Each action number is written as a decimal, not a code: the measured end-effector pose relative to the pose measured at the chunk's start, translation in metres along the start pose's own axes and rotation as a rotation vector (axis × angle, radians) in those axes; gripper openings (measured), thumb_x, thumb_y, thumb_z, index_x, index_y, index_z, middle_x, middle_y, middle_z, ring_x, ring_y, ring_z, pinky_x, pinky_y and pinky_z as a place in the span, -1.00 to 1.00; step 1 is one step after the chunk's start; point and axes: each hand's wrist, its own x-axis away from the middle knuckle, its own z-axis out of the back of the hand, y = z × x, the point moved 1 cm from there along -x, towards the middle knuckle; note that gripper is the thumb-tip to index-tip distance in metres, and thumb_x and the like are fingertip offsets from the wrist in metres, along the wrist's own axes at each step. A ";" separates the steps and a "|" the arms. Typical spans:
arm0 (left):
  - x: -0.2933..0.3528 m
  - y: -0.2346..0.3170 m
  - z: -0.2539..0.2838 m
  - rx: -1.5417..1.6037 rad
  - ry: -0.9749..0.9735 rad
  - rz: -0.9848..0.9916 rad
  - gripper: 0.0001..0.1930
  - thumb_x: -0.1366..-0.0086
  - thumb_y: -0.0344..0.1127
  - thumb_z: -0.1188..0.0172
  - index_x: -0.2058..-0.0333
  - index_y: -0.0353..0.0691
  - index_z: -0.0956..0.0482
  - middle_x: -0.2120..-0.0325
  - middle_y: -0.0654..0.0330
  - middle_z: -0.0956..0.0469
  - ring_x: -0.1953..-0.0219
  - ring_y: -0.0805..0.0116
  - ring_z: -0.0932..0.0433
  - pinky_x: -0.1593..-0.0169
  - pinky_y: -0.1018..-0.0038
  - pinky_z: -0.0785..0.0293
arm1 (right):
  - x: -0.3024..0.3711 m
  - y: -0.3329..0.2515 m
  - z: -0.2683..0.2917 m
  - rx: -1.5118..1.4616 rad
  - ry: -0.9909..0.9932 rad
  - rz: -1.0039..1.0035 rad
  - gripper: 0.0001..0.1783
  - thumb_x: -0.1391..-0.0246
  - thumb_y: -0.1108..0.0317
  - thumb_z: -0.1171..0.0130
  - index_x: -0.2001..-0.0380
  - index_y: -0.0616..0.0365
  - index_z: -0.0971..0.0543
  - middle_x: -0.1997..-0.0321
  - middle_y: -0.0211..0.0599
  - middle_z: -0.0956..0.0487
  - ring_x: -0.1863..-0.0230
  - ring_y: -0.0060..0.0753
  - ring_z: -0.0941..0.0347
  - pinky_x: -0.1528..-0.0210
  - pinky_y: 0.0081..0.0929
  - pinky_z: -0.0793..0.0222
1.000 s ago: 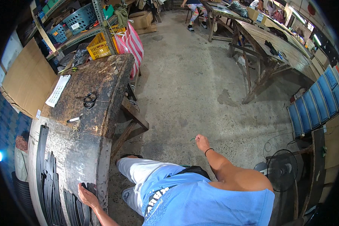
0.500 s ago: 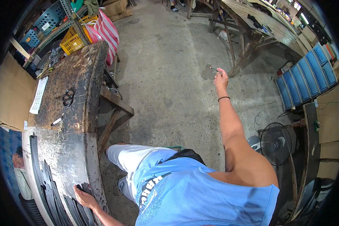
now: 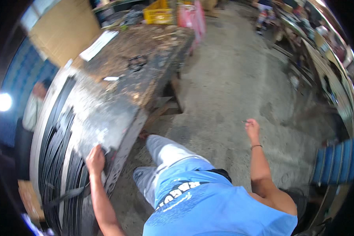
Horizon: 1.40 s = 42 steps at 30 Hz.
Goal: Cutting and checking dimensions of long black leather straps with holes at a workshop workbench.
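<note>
Black strips (image 3: 53,157) are heaped along the left part of the workbench (image 3: 100,124), and the person's left hand (image 3: 95,160) is easily the nearer one, sitting just to the right of the bunches, near the upper end of the closer one. Long axis of the strips goes up the bench from the lower edge of the view, tops leaning a bit right, so pretty much in line with the bench's long side. One loose grey-looking band (image 3: 65,195) lies slantwise across them, its right end rising toward the left wrist. Fingers on that hand are curled in over the bench, but it's blurry there, so honestly can't tell if they've got hold of a strip or are only resting. Right hand (image 3: 253,129) is way off on the other side of the body, out over the concrete floor (image 3: 220,90), fingertips pinched on a small thin thing (image 3: 244,121). Farther up the bench there's a white pen-like thing (image 3: 111,78).
</note>
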 end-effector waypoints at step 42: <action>0.016 0.005 -0.010 0.103 -0.006 0.166 -0.60 0.01 -0.39 -0.27 0.14 -0.31 -0.50 0.29 -0.08 -0.50 0.25 -0.17 -0.50 0.17 0.14 -0.44 | -0.013 -0.368 -0.173 -0.025 -0.608 0.489 -0.86 -0.17 0.37 -0.07 0.34 0.23 -0.52 0.51 -0.50 -0.46 0.51 -0.65 -0.34 0.42 -0.59 -0.32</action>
